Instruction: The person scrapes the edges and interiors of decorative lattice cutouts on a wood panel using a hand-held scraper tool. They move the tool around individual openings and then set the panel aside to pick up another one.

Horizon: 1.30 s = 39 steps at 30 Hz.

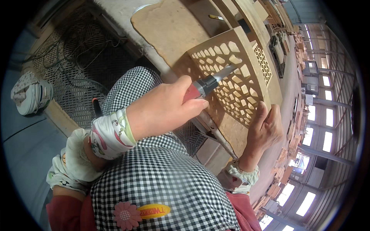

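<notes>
My left hand (163,106) is wrapped round a red-and-black handheld tool (200,88). From the tool's front a flat, pale metal blade (224,72) reaches to the holes of a wooden openwork panel (227,61). The panel stands tilted on the workbench, cut through with many irregular rounded openings. My right hand (266,129) is closed at the panel's lower right edge, thumb uppermost; its fingertips are partly hidden. How deep the blade's tip sits in an opening I cannot tell.
A brown board (165,27) covers part of the bench. Behind the panel stands another wooden piece with a lattice (262,63); a yellow-handled brush (216,17) lies near it. At the left are a white bucket (32,98), a perforated mat (77,50) with hoses, and an orange-tipped black handle (96,107).
</notes>
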Motion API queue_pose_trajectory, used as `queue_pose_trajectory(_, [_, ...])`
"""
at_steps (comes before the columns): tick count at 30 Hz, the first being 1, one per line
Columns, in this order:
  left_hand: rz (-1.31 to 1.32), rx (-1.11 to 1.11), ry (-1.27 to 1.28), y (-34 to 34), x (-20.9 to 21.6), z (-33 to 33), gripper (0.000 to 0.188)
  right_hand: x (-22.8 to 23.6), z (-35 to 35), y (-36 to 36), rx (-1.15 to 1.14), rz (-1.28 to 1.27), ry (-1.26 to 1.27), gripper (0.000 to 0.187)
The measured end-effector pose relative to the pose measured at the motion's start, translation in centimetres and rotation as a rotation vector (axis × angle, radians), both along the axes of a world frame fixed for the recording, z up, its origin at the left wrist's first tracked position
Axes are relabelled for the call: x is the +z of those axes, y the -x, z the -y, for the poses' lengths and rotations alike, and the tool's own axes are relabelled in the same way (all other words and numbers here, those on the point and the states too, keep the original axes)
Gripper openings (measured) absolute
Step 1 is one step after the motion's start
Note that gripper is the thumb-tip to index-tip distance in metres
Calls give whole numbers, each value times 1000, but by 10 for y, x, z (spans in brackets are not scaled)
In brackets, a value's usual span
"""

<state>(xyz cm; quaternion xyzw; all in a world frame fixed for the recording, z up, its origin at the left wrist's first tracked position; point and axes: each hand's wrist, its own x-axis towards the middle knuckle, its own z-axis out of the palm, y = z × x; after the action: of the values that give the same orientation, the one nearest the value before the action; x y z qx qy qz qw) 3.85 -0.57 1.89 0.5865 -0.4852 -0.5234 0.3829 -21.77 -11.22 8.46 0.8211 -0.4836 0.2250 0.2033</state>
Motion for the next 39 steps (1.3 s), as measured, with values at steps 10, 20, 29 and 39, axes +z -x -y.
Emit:
queue_pose_trajectory(10, [-515,-246,-265,-13,-2,14,31,-4,3,6,-33,0,-17,52])
queue_pose_trajectory(20, [-611,-311,-272,-22,-7,15,29,-3,9,5,6,48,-34,53])
queue_pose_trajectory(29, [-470,-310,-275,-32,-33,-8,30,-6,25,13,-36,60,-40,59])
queue_pose_trajectory(39, [340,142,76,-33,-145,-59,78,5,23,3,-60,0,-1,56])
